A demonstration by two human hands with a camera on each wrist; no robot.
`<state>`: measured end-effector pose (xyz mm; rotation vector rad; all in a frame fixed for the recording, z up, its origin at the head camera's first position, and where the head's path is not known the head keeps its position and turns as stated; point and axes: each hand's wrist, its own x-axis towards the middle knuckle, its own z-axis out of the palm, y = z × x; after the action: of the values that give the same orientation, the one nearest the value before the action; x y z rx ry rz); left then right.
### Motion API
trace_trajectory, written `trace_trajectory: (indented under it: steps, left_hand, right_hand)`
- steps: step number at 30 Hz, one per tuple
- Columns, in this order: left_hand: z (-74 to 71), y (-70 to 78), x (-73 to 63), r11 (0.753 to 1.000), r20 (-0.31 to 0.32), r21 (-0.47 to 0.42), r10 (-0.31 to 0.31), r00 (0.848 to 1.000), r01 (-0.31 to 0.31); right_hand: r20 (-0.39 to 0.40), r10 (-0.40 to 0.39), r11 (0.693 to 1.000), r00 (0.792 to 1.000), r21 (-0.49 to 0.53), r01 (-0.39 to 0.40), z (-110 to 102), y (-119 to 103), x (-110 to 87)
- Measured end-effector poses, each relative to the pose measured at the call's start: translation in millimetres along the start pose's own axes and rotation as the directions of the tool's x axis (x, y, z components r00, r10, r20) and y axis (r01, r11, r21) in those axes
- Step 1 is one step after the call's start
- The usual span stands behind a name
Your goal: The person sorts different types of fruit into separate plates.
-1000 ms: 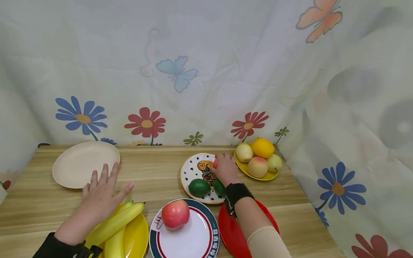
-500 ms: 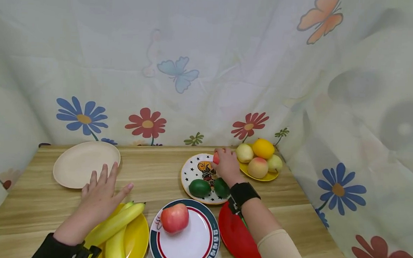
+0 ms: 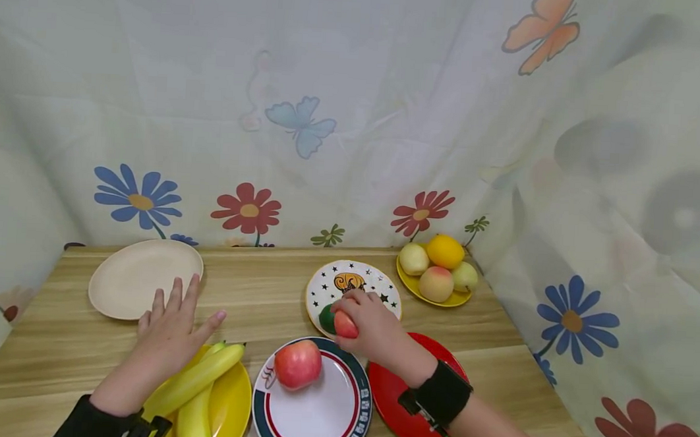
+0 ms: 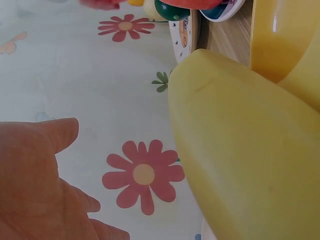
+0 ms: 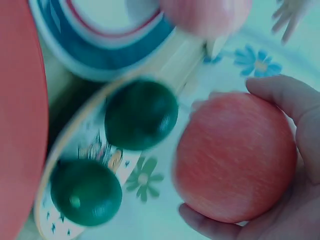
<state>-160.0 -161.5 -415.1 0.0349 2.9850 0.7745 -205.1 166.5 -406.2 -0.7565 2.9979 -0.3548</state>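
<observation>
My right hand (image 3: 380,329) grips a red apple (image 3: 346,325) between thumb and fingers, above the near edge of the star-patterned plate (image 3: 382,283). The right wrist view shows that apple (image 5: 237,157) in the palm. Two dark green fruits (image 5: 140,114) lie on the star plate; in the head view the hand and apple partly cover them. Another apple (image 3: 297,364) sits on the white plate with a dark teal rim (image 3: 321,421). My left hand (image 3: 168,331) is held with fingers spread near the bananas (image 3: 198,389) and holds nothing.
The bananas lie on a yellow plate (image 3: 236,404) at the front left. A beige plate (image 3: 145,277) stands at the back left. To the right is a red plate (image 3: 399,406), partly under my right forearm. A small yellow plate of several fruits (image 3: 437,284) stands at the back right.
My right hand has carried the apple from the far right of the star plate toward me, over its near edge. My left hand has stayed in place.
</observation>
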Motion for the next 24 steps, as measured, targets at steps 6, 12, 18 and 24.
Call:
trace_trajectory:
  steps: [6,12,18,24]
  left_hand:
    - [1.7,-0.3,-0.3,1.0,0.003,-0.004,-0.007,1.0,0.007]
    - [3.3,-0.4,-1.4,1.0,0.002,-0.009,-0.01,1.0,0.01]
    - [4.1,-0.8,-2.6,1.0,-0.007,-0.011,0.003,1.0,-0.003]
    - [4.2,-1.4,-2.7,1.0,-0.002,-0.014,0.007,1.0,-0.007]
  right_hand:
    - [0.092,-0.061,0.997,0.994,0.053,0.057,16,-15,-27.7]
    - [0.138,-0.047,0.998,0.989,0.056,0.039,35,-22,-37.3]
    - [0.164,-0.029,1.0,0.986,0.004,0.029,49,-27,-38.8]
    - [0.147,-0.033,0.995,0.989,-0.086,0.046,62,-30,-40.7]
